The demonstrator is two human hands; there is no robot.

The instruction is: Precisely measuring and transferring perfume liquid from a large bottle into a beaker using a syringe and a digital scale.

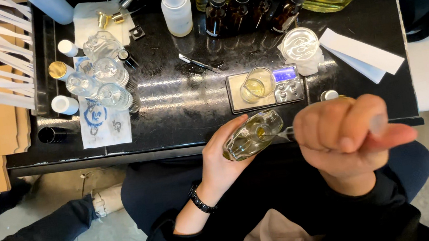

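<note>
— Nearest? Right hand (350, 137) curled into a fist, thumb out, blurred, grip unclear.
— Just beside: left hand (225, 155) wrapped around glass perfume bottle (252, 134), tilted sideways above the lap.
— Beyond, on black surface (178, 103): small beaker (256, 85) atop pocket scale (265, 88).

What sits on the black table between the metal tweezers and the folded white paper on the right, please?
In the head view, a clear round lid on white tissue lies between the tweezers and the folded white paper.
</note>
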